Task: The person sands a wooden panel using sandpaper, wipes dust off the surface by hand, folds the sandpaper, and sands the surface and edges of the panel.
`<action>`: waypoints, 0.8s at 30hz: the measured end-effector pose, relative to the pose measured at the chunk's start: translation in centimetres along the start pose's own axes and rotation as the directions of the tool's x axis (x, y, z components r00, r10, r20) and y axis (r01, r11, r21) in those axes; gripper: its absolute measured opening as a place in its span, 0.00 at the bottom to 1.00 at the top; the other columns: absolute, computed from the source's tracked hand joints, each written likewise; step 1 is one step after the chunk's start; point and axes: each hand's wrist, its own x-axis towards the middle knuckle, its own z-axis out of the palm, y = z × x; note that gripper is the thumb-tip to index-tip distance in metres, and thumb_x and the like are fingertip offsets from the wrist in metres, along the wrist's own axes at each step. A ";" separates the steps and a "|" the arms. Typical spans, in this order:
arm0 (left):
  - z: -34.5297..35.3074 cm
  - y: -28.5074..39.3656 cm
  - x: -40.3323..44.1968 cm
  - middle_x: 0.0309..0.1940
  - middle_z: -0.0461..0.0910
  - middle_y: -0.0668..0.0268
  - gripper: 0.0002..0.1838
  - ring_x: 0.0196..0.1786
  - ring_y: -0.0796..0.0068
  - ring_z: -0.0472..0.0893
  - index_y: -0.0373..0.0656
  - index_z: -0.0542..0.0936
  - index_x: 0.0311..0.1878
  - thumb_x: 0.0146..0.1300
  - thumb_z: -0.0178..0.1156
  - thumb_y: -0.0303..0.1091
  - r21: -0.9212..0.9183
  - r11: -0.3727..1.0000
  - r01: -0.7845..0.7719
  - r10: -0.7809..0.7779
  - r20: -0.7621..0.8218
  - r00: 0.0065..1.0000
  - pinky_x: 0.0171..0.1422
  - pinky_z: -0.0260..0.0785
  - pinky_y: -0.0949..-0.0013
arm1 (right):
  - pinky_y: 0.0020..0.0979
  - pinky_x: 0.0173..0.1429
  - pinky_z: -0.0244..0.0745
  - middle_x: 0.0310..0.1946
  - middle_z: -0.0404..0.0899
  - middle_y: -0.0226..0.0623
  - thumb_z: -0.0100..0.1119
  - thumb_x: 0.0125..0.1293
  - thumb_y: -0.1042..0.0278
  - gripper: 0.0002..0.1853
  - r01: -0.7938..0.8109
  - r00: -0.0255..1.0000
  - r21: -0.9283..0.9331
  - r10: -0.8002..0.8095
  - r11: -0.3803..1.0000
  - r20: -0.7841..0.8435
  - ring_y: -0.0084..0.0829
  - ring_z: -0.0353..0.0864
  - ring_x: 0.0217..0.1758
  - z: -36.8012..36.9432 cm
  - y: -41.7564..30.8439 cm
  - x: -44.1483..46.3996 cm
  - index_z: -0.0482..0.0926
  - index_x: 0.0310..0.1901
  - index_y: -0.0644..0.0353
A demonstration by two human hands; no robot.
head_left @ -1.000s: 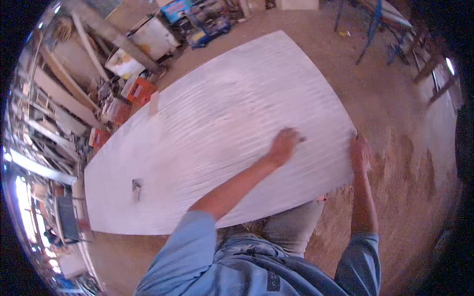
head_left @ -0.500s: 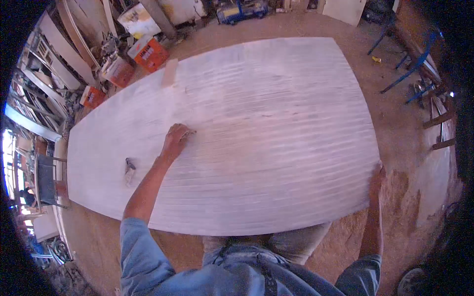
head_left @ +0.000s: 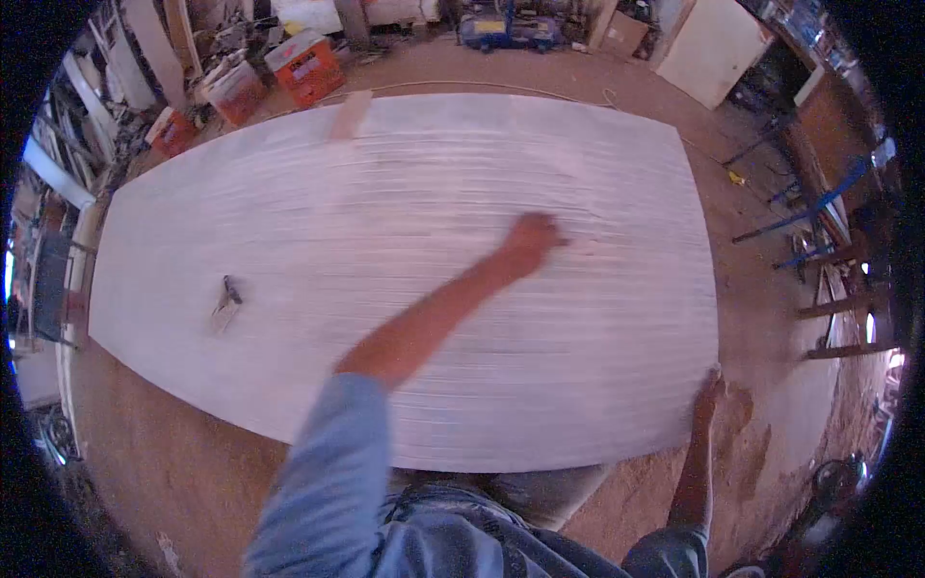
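Observation:
A large whitish board (head_left: 434, 337) with fine parallel streaks lies flat before me. Over its right half, my left hand (head_left: 532, 241) is closed, blurred by motion; a small dark tip sticks out at its right side, and I cannot make out the object. At the board's right edge, near the lower corner, rests my right hand (head_left: 710, 390), its fingers mostly hidden. A small tool with a dark end (head_left: 227, 301) lies on the board's left part. Near the far edge is a tan flat strip (head_left: 350, 116).
Orange-and-white boxes (head_left: 305, 69) stand beyond the board at the back left. A blue machine (head_left: 508, 32) is on the floor at the back. Blue metal legs (head_left: 814, 207) stand at the right, and a dark chair (head_left: 53, 284) at the far left.
My left hand swept left across the board, then back to the right. The view has turned, so the board appears more level. My right hand stays at the board's right edge.

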 end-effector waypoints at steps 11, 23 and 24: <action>-13.8 -9.0 -14.1 0.41 0.80 0.60 0.08 0.48 0.57 0.75 0.46 0.83 0.37 0.56 0.57 0.29 0.117 0.982 0.150 -0.159 0.071 0.985 0.61 0.64 0.54 | 0.44 0.64 0.66 0.56 0.73 0.53 0.38 0.74 0.46 0.30 -0.773 0.591 0.629 0.454 0.081 0.667 0.47 0.73 0.58 -11.3 0.4 4.1 0.64 0.65 0.65; -9.0 -8.9 -12.6 0.45 0.79 0.64 0.12 0.53 0.59 0.74 0.53 0.84 0.44 0.58 0.57 0.32 0.051 0.987 0.152 -0.155 0.053 0.986 0.65 0.59 0.52 | 0.44 0.65 0.65 0.59 0.71 0.50 0.39 0.74 0.48 0.29 -0.823 0.541 0.548 0.497 0.149 0.678 0.46 0.72 0.59 -12.4 1.3 4.5 0.62 0.67 0.62; -15.2 -10.6 -16.2 0.47 0.80 0.65 0.11 0.54 0.60 0.73 0.54 0.84 0.44 0.59 0.57 0.35 0.246 0.929 0.278 -0.346 0.304 0.888 0.65 0.58 0.53 | 0.44 0.65 0.65 0.59 0.71 0.50 0.39 0.74 0.48 0.29 -0.823 0.541 0.548 0.493 0.146 0.682 0.46 0.72 0.59 -12.1 1.3 4.5 0.62 0.67 0.62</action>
